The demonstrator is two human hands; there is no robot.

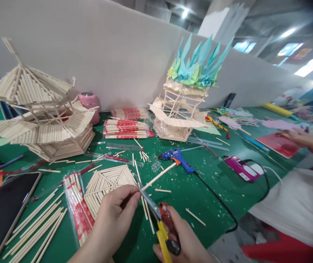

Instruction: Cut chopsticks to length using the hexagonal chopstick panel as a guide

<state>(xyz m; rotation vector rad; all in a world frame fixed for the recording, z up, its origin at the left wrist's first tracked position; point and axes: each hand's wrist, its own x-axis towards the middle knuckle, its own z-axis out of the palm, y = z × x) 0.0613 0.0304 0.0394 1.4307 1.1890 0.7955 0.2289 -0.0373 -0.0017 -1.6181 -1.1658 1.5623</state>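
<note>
My left hand [116,213] pinches one end of a thin wooden stick [159,175] that points up and right over the green mat. My right hand [181,239] grips red-and-yellow-handled cutters [156,213]; their metal blades meet the stick right beside my left fingertips. Just behind my left hand lies a flat fan-shaped panel of glued sticks [107,180].
A blue glue gun [177,157] with a black cord lies mid-mat. A large stick pagoda [40,113] stands at left, and a smaller one topped with paper cranes [185,98] behind. Chopstick packs [125,128], loose sticks [37,224] and a dark tablet [4,212] surround me. Another person's hand [304,140] rests at right.
</note>
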